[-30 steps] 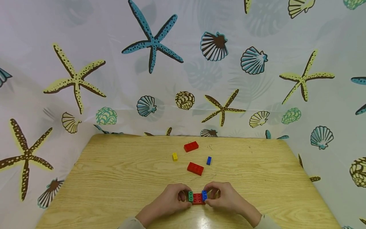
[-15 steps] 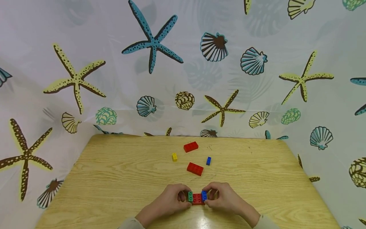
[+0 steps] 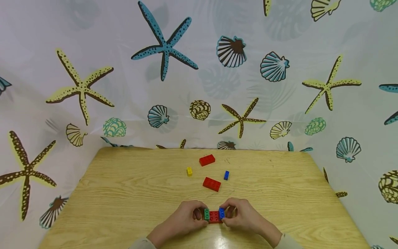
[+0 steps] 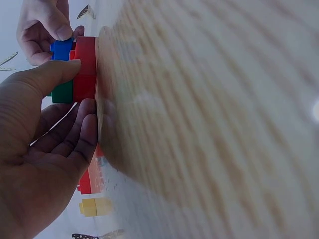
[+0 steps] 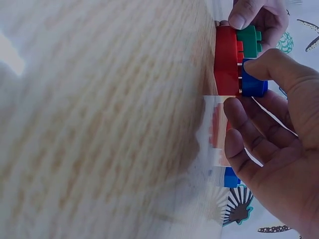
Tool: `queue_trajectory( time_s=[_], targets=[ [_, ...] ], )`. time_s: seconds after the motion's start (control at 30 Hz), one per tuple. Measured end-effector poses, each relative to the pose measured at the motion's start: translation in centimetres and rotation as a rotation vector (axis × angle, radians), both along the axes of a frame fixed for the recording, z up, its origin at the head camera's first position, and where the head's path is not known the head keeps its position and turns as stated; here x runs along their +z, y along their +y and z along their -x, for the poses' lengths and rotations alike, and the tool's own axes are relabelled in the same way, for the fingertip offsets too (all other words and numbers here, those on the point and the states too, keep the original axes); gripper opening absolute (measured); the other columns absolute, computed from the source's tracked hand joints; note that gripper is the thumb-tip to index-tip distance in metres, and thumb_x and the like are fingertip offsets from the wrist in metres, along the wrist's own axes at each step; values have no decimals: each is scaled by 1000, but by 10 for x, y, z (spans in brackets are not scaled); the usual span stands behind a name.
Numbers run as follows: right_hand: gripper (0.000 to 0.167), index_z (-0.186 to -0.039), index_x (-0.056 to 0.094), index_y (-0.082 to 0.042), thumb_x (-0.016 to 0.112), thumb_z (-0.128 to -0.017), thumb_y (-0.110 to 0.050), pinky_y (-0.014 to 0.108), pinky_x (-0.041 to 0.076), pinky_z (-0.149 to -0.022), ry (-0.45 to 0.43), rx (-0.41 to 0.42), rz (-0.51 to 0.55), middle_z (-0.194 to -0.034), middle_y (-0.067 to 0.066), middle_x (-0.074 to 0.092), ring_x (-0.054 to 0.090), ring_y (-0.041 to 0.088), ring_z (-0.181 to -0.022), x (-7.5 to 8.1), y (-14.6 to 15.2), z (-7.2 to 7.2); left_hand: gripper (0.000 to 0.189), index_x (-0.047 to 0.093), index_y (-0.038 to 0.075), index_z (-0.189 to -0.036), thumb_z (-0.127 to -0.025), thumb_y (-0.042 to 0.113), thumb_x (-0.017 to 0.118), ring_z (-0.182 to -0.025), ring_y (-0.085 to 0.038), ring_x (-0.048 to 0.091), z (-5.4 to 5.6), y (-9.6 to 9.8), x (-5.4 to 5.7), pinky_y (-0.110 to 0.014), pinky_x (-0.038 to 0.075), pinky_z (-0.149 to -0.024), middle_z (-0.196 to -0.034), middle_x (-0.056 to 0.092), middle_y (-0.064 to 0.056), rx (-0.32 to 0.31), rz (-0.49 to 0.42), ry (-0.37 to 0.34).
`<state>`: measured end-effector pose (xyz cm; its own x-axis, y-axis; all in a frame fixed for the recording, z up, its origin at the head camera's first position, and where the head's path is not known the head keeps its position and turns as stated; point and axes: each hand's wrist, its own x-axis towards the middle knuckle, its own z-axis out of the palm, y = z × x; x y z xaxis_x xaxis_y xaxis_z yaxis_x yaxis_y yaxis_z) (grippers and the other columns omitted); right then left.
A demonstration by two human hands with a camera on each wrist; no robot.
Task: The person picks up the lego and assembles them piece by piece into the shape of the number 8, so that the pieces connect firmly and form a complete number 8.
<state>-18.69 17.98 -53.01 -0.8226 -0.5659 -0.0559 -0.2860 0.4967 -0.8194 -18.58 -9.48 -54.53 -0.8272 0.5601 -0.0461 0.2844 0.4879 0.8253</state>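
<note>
In the head view a red toy brick lies on the table near its front, studs up. A green brick is on its left end and a blue brick on its right end. My left hand pinches the green end between thumb and fingers, its thumb tip reaching onto the red brick in the left wrist view. My right hand pinches the blue one. A narrow gap with studs shows between the blue brick and the red one in the right wrist view.
Farther back on the wooden table lie a red brick, another red brick, a small yellow brick and a small blue brick. A shell-patterned curtain encloses the back and sides.
Both hands keep the same grip on the bricks. The whole head view shifts very slightly; the loose bricks stay where they were.
</note>
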Motion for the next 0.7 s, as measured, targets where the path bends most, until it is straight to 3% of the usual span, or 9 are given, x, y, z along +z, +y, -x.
queue_trajectory(
  time_s=[0.27,0.7],
  targets=[
    [27,-116,73,-12,81,-91,-17,22,51,-71,9,3,6,-98,1,74,66,5,-85,0,-1,-1,34,74,10,-117,-88,23,86,-78,-2,59,0,0,-1,-21,51,-68,-94,69,2,-3,-9,9],
    [27,-115,74,-12,82,-90,-17,22,51,-71,24,-4,-4,-98,1,73,68,16,-88,0,-1,-2,34,74,11,-118,-89,22,86,-78,-2,59,0,0,0,-21,51,-68,-94,69,2,-2,-6,0]
  ],
)
